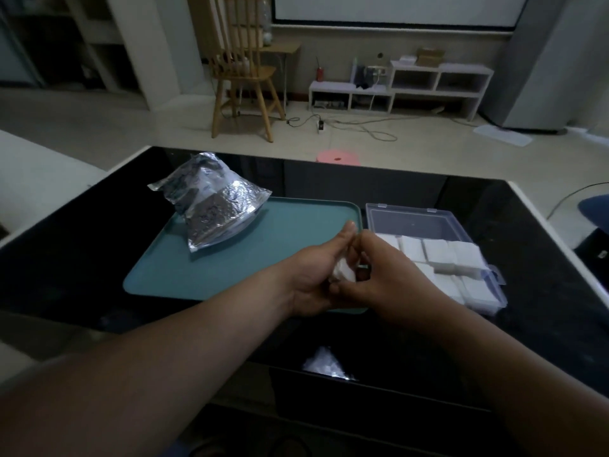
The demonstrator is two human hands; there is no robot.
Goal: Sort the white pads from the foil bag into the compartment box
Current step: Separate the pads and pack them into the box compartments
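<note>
White pads lie packed in rows in the compartments of the compartment box, which sits toward the right edge of the tabletop with its clear lid lying open on the far side. We hold one loose pad between our two hands, above the near right corner of the teal tray and just left of the box. Our left hand cups it from the left, its fingers curled up around the pad. Our right hand meets it from the right and pinches the same pad, the fingers of both hands clamped on it. The foil bag lies crumpled on the far left corner of the tray, well apart from our hands, its top reaching past the tray's far rim.
</note>
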